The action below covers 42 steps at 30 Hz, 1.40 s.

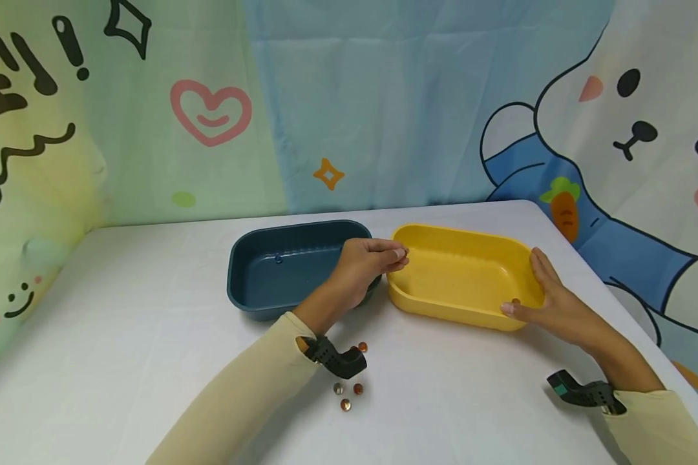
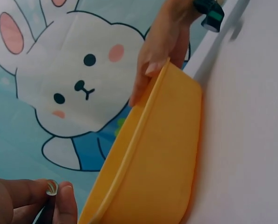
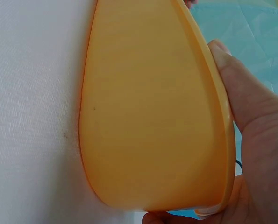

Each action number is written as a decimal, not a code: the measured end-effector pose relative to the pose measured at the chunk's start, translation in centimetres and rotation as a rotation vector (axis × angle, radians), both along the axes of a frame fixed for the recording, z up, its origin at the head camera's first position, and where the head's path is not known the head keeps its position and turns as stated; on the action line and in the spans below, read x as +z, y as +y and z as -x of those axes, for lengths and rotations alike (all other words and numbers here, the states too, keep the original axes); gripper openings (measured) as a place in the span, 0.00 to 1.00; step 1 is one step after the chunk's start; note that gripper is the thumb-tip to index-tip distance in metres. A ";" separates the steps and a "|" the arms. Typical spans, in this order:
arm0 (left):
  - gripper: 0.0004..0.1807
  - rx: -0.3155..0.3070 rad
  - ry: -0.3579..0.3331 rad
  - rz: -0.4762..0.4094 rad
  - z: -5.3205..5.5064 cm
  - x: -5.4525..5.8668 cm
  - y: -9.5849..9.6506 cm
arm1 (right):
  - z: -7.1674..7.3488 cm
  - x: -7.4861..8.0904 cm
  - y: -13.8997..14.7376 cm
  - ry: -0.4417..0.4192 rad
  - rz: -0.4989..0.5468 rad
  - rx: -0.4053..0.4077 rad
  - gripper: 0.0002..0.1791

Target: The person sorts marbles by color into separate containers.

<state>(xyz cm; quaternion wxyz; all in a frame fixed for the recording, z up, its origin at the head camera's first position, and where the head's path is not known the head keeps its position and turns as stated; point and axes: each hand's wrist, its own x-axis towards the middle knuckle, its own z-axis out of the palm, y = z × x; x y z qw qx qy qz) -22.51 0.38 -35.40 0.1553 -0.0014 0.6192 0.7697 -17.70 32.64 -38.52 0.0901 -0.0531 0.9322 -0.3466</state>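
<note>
In the head view my left hand (image 1: 365, 268) is at the left end of the yellow tray (image 1: 459, 313), beside its rim. Thumb and fingers pinch a small glass marble (image 2: 52, 187), whose swirl shows in the left wrist view. My right hand (image 1: 558, 310) grips the yellow tray's right end, thumb over the near rim and fingers round the far side. One amber marble (image 1: 516, 301) lies inside that tray near the thumb. A dark blue tray (image 1: 258, 310) stands to the left with a marble (image 1: 278, 258) in it; my left hand covers part of its right end.
On the white table (image 1: 151, 361), several loose marbles lie near the left wrist, among them an orange marble (image 1: 363, 347) and a clear marble (image 1: 338, 389). Each wrist wears a black strap. A printed curtain (image 1: 384, 116) hangs behind the table.
</note>
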 end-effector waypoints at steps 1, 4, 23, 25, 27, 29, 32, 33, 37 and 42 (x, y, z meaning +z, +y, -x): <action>0.08 0.009 -0.003 0.013 0.3 0.0 0.1 | 0.0 0.0 0.0 0.001 0.001 0.001 0.65; 0.06 0.029 -0.018 0.052 1.0 -0.2 0.5 | 0.0 0.0 0.2 0.004 -0.007 0.001 0.65; 0.06 0.051 0.011 0.264 3.4 0.5 1.3 | -0.1 -0.1 0.5 0.001 0.002 -0.003 0.65; 0.09 0.053 0.019 0.280 3.3 0.6 1.3 | -0.1 -0.1 0.4 0.004 0.004 -0.001 0.65; 0.11 0.059 0.031 0.298 3.3 0.6 1.3 | 0.0 -0.2 0.4 0.008 0.004 0.002 0.65; 0.12 0.060 0.046 0.321 3.3 0.6 1.3 | 0.0 -0.2 0.4 0.010 0.002 0.005 0.65; 0.12 0.057 0.063 0.336 3.3 0.6 1.2 | 0.0 -0.1 0.3 0.012 -0.003 0.004 0.65; 0.12 0.054 0.066 0.336 3.3 0.6 1.2 | 0.0 -0.1 0.3 0.012 -0.004 0.003 0.65; 0.12 0.040 0.072 0.317 3.2 0.4 0.9 | 0.0 -0.1 0.2 0.012 -0.004 0.002 0.65; 0.10 0.028 0.087 0.334 3.0 0.4 0.6 | 0.0 -0.1 0.2 0.007 -0.005 0.003 0.64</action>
